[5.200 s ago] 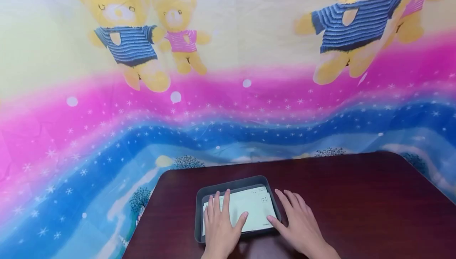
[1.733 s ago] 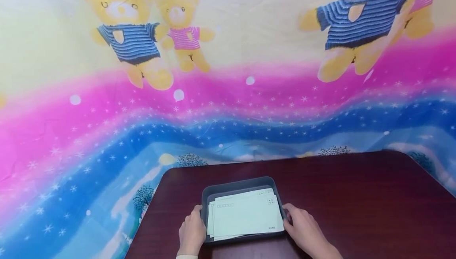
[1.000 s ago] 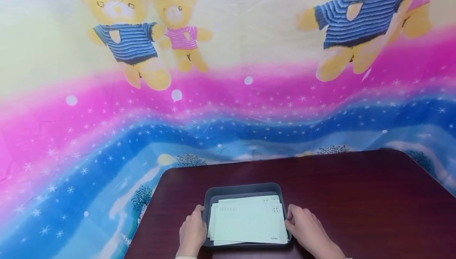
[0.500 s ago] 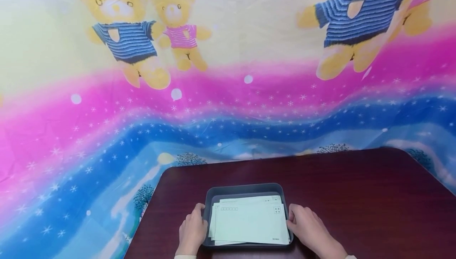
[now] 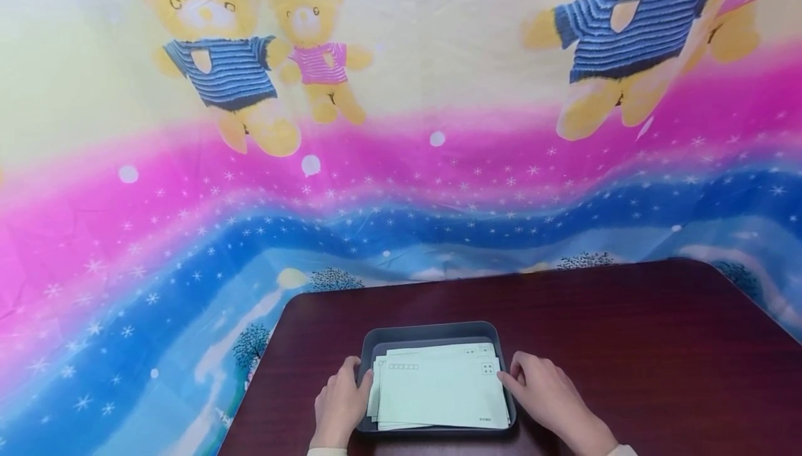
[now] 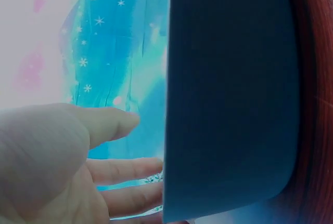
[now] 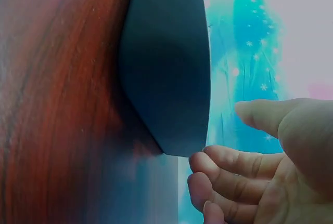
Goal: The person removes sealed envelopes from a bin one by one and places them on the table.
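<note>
A dark grey rectangular tray [image 5: 432, 334] lies on the table with several pale envelopes [image 5: 441, 397] stacked loosely inside, their edges uneven. My left hand [image 5: 338, 404] is at the tray's left side. Seen from the left wrist, its straight fingers reach the outer wall [image 6: 234, 89] while the thumb stands off from it. On the other side is my right hand [image 5: 551, 393]. In the right wrist view, the loosely bent fingertips [image 7: 200, 185] are right at the tray's near corner, with the thumb raised apart from the rim.
The dark reddish-brown table [image 5: 626, 344] has rounded far corners and extends well to the right of the tray. Behind it hangs a cloth backdrop [image 5: 401, 177] printed with teddy bears and snowflakes.
Earlier both hands were spread over the tray, then gripped its sides. The tray has turned straighter and come slightly nearer and rightward. Since half a second ago the thumbs have lifted off its rim.
</note>
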`<state>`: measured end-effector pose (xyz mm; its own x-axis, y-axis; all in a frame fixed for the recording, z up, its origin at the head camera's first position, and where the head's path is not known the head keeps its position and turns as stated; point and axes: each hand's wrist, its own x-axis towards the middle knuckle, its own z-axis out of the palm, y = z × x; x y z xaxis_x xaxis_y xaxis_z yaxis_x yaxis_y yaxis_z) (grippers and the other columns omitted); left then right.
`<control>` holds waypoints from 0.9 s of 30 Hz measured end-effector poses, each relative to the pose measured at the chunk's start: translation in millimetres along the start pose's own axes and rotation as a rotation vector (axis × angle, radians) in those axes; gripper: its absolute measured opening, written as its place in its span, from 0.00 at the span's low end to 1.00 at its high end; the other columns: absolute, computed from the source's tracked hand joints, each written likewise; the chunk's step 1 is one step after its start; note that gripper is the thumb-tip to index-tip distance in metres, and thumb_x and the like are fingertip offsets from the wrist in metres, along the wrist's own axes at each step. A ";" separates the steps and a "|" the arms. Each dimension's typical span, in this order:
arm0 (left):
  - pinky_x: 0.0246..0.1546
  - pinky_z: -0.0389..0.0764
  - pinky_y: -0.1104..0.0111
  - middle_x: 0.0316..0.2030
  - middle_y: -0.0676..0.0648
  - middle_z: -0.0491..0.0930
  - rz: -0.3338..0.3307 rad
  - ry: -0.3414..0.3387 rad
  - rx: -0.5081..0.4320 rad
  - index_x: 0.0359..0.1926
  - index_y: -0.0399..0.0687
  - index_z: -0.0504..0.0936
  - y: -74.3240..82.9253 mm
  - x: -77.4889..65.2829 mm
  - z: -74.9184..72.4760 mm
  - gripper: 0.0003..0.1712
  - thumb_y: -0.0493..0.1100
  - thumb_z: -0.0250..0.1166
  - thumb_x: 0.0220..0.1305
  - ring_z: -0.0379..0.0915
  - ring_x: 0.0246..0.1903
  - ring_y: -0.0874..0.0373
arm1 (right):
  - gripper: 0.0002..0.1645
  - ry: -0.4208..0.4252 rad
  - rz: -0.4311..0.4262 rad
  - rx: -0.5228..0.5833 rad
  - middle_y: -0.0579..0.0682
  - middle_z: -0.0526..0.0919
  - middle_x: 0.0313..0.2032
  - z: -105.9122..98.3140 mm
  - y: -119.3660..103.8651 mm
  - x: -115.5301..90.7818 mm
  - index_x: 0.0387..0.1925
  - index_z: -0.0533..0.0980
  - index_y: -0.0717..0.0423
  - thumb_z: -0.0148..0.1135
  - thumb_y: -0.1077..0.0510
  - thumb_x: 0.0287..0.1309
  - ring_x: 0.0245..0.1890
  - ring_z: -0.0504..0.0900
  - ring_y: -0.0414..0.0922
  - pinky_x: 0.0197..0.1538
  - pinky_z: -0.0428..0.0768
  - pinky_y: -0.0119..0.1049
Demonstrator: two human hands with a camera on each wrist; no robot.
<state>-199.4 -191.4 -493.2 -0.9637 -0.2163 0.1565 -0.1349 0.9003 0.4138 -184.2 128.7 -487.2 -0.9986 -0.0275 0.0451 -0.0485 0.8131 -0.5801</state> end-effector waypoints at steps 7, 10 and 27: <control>0.31 0.75 0.53 0.36 0.48 0.82 0.023 0.046 -0.031 0.50 0.50 0.79 2.8 -1.5 -1.8 0.22 0.55 0.60 0.59 0.78 0.33 0.51 | 0.12 0.016 -0.006 0.004 0.42 0.70 0.20 -1.5 -0.4 1.2 0.32 0.75 0.47 0.63 0.45 0.53 0.20 0.66 0.40 0.26 0.64 0.37; 0.35 0.76 0.51 0.40 0.46 0.82 0.047 0.068 -0.042 0.51 0.49 0.79 6.0 -2.7 -3.3 0.23 0.55 0.60 0.59 0.78 0.40 0.49 | 0.14 0.035 -0.041 -0.006 0.40 0.70 0.22 -0.7 -2.5 1.5 0.35 0.77 0.48 0.63 0.44 0.52 0.22 0.66 0.39 0.27 0.65 0.37; 0.44 0.75 0.51 0.49 0.43 0.80 0.158 0.094 -0.072 0.53 0.46 0.79 22.2 -6.7 -8.7 0.25 0.54 0.60 0.60 0.75 0.49 0.46 | 0.14 0.127 -0.248 0.008 0.39 0.81 0.41 14.9 -18.9 4.2 0.37 0.81 0.44 0.65 0.44 0.50 0.44 0.76 0.40 0.47 0.74 0.44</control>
<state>-193.9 -173.2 -477.3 -0.9455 -0.1113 0.3061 0.0369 0.8972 0.4402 -187.8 104.5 -488.1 -0.9455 -0.1514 0.2881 -0.2919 0.7861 -0.5448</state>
